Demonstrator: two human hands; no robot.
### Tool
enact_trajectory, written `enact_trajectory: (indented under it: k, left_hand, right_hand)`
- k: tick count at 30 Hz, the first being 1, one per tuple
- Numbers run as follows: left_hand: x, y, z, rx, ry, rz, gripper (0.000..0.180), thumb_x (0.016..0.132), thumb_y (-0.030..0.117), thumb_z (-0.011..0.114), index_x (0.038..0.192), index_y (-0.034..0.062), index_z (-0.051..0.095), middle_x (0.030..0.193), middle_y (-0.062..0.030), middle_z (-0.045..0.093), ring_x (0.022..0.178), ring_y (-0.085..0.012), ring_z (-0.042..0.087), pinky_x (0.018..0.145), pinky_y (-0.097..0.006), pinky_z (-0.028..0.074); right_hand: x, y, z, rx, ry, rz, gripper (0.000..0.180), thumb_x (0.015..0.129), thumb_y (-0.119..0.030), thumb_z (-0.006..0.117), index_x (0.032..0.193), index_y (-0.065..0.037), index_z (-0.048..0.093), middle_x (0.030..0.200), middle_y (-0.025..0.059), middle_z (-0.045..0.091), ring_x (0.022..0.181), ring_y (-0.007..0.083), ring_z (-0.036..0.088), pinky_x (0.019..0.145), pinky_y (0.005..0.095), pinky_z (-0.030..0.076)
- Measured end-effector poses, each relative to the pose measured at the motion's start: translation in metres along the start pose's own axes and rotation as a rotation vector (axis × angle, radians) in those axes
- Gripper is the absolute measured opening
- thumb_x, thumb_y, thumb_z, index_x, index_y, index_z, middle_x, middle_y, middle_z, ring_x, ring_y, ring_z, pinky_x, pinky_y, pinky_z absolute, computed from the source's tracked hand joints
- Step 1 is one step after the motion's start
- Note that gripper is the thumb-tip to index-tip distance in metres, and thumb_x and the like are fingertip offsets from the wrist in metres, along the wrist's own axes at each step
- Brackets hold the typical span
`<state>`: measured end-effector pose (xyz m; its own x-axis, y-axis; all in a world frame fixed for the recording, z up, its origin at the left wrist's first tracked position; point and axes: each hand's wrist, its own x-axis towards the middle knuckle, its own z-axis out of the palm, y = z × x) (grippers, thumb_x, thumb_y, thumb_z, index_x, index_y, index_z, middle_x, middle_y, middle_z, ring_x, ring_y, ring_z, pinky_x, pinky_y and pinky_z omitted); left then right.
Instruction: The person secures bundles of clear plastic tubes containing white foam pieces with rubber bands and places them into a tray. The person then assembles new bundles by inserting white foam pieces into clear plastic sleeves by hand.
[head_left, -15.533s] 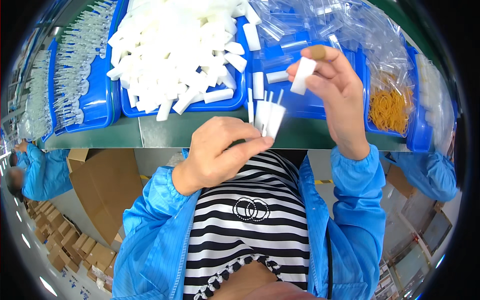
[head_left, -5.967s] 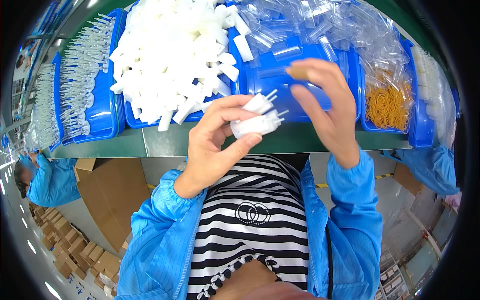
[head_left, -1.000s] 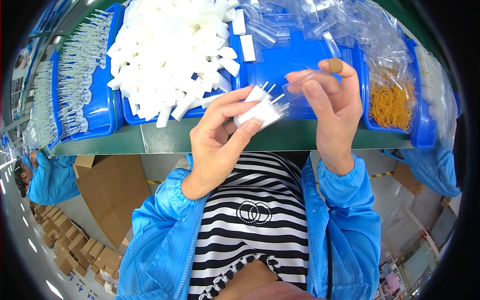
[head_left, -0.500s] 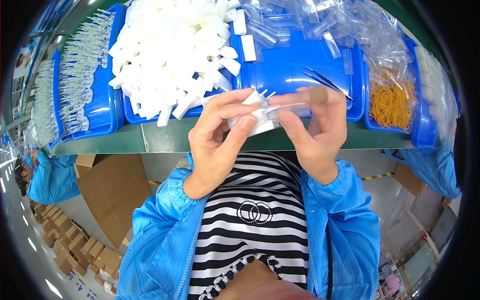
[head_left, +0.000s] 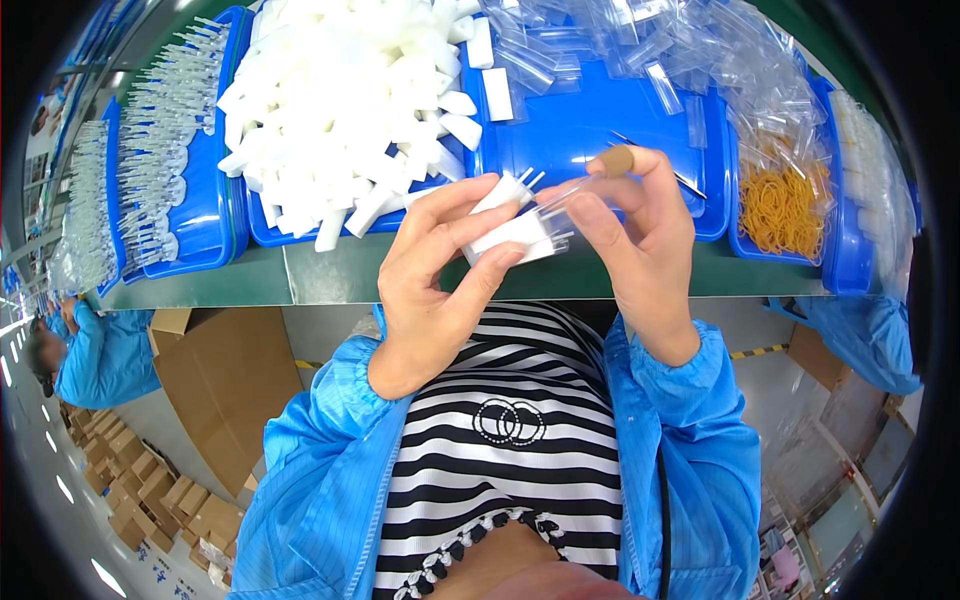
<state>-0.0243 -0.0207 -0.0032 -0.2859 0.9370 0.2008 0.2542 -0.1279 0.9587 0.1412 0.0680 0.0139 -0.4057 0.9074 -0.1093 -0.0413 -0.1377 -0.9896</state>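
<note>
The right hand [head_left: 648, 238] partly hides the dark tweezers [head_left: 690, 186]; the top edge crops the white block heap [head_left: 345, 115].

matt white pieces [head_left: 514, 238], glossy clear plastic sleeve [head_left: 565, 201], shiny blue plastic tray [head_left: 590, 125], matt brown cardboard [head_left: 225, 390]

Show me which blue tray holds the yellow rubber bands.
The narrow blue tray right of the right hand: yellow rubber bands lie piled in its near end; the others show none.

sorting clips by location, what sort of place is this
Probably a factory assembly workshop: blue trays of white pieces and yellow bands line a green bench, and many cardboard boxes stand at lower left.
</note>
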Motion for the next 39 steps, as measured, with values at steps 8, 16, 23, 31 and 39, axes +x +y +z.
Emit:
enact_trajectory:
  k: [8, 16, 23, 31, 39]
  left_hand:
    - [0.004, 0.004, -0.004, -0.018, -0.078, -0.02, 0.034, 0.082, 0.0, 0.074, 0.116, 0.0026, 0.07, 0.13, -0.0153, 0.056, 0.113, -0.0241, 0.061, 0.09, -0.032, 0.052]
    - [0.0, -0.004, -0.006, -0.527, -0.112, -0.061, 0.035, 0.084, -0.009, 0.068, 0.118, -0.0043, 0.061, 0.128, -0.0171, 0.051, 0.119, -0.0302, 0.058, 0.095, -0.038, 0.055]
    - [-0.007, -0.008, -0.006, -0.449, -0.131, 0.051, 0.031, 0.084, -0.009, 0.069, 0.113, -0.0045, 0.06, 0.124, -0.0157, 0.049, 0.119, -0.0337, 0.058, 0.098, -0.042, 0.054]
    - [0.008, 0.001, -0.019, -0.614, -0.302, -0.155, 0.037, 0.09, 0.001, 0.066, 0.123, -0.0025, 0.051, 0.132, -0.0171, 0.046, 0.125, -0.0266, 0.051, 0.101, -0.041, 0.049]
    - [0.007, -0.001, -0.017, -0.585, -0.254, -0.158, 0.03, 0.092, 0.001, 0.064, 0.12, -0.0022, 0.055, 0.137, -0.0206, 0.049, 0.124, -0.0252, 0.052, 0.102, -0.038, 0.047]
  right_hand:
    - [0.0, 0.004, 0.002, -0.053, -0.057, -0.176, 0.028, 0.09, -0.007, 0.069, 0.11, 0.001, 0.052, 0.102, 0.0107, 0.066, 0.095, 0.0151, 0.065, 0.087, 0.0271, 0.049]
    - [0.003, -0.004, -0.018, 0.12, -0.043, -0.017, 0.028, 0.088, -0.007, 0.073, 0.108, 0.001, 0.055, 0.097, 0.0095, 0.067, 0.096, 0.0145, 0.064, 0.088, 0.0275, 0.047]
    - [-0.011, 0.004, -0.006, 0.15, -0.099, -0.037, 0.031, 0.083, -0.008, 0.078, 0.105, 0.0, 0.058, 0.103, 0.0077, 0.066, 0.098, 0.0135, 0.061, 0.089, 0.0291, 0.046]
    - [-0.002, -0.003, -0.014, -0.018, -0.197, -0.264, 0.031, 0.081, -0.007, 0.079, 0.106, 0.0, 0.06, 0.103, 0.0084, 0.066, 0.099, 0.0164, 0.062, 0.088, 0.031, 0.05]
    - [0.024, -0.013, -0.017, -0.35, -0.318, -0.438, 0.021, 0.083, -0.01, 0.075, 0.1, -0.003, 0.067, 0.099, 0.0068, 0.067, 0.097, 0.0206, 0.061, 0.086, 0.0317, 0.048]
